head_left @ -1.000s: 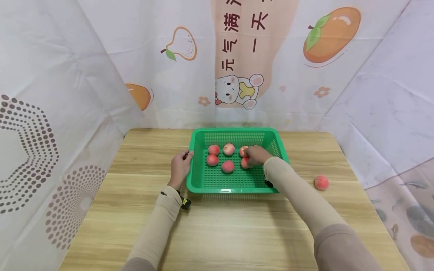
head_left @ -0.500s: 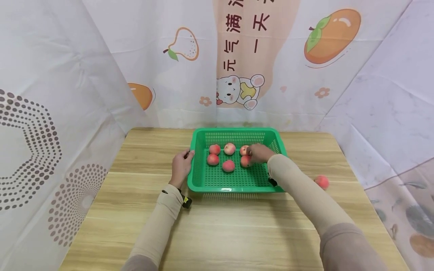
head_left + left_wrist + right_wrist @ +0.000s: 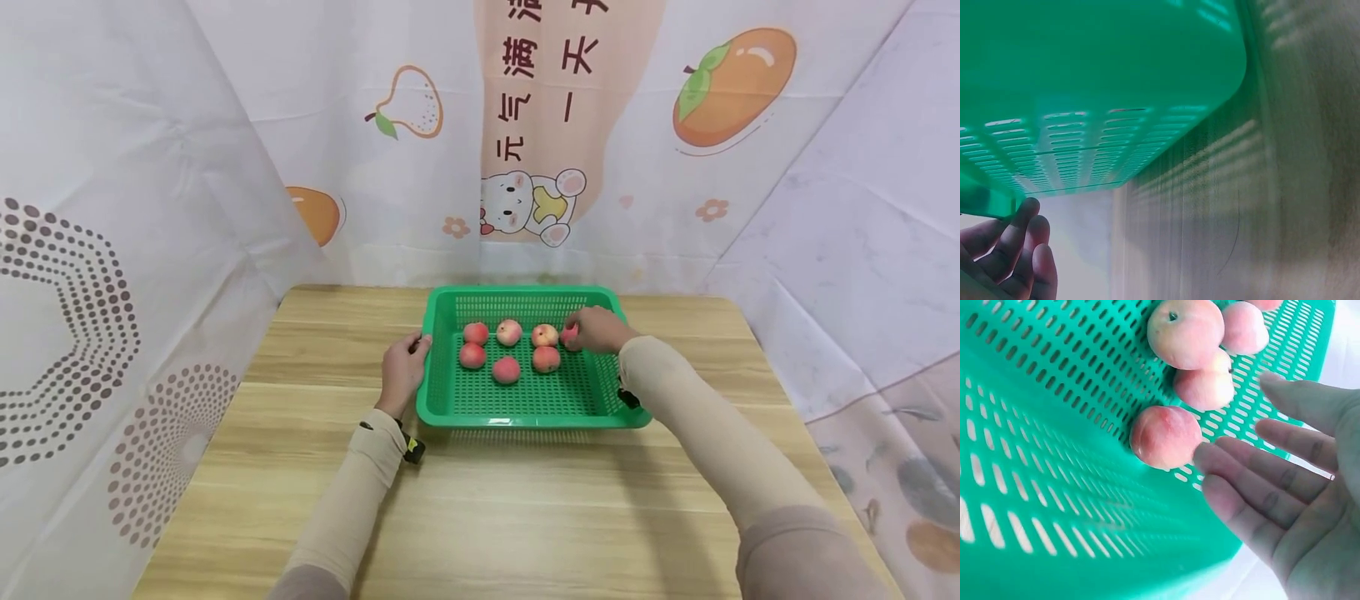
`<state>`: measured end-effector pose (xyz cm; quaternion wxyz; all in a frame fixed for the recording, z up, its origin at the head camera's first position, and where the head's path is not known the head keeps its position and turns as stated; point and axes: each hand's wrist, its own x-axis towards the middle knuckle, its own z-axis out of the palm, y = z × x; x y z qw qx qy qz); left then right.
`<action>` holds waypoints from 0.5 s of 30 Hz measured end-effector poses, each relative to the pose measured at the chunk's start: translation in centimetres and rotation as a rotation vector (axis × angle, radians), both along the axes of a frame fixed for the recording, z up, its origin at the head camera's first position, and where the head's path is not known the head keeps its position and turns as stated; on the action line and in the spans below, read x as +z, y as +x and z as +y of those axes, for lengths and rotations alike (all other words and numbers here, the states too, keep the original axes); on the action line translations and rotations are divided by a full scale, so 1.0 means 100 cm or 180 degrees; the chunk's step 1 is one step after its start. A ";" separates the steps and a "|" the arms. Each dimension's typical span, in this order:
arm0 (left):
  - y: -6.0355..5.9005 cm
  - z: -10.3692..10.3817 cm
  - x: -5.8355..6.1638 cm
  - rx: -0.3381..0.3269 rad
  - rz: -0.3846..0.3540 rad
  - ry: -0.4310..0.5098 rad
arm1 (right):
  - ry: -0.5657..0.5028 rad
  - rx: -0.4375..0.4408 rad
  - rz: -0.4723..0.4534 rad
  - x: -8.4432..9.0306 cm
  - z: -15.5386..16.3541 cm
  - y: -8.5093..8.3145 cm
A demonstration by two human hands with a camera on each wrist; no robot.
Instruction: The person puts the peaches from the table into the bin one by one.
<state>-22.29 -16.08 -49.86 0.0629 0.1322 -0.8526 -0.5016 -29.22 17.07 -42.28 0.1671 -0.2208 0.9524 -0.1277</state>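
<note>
A green perforated basket [image 3: 517, 422] sits on the table with several reddish peaches [image 3: 506, 370] inside. My left hand [image 3: 402, 372] grips its left rim. In the left wrist view, the left fingers [image 3: 1021, 240] curl under the edge of the rim. Inside the basket's far right part is my right hand [image 3: 597, 330], beside a peach [image 3: 568, 337]. The right wrist view shows the right hand [image 3: 1310, 519] with fingers extended, fingertips at the side of that peach [image 3: 1165, 436]. Other peaches lie just beyond it, partly overlapping in this view.
A wooden table [image 3: 480, 517] carries the basket. Printed cloth [image 3: 360, 200] hangs behind the far edge and along both sides. My right forearm [image 3: 697, 425] crosses the basket's near right corner and covers part of the tabletop.
My right hand has moved right from the two right-hand peaches to a peach farther right. The forearm now hides the loose peach seen earlier on the table. The left hand keeps its grip.
</note>
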 end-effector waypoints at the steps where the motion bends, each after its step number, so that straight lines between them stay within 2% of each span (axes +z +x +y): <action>1: 0.000 0.000 0.000 -0.0004 0.0007 -0.0004 | -0.0019 -0.0016 0.0028 0.002 0.001 0.000; 7: 0.000 0.000 0.002 -0.0031 -0.0018 -0.0013 | -0.0098 -0.0015 0.0168 0.009 0.007 -0.003; 15: 0.002 -0.002 0.005 -0.0206 -0.0094 -0.0286 | -0.0081 -0.0004 0.0260 0.019 0.020 -0.003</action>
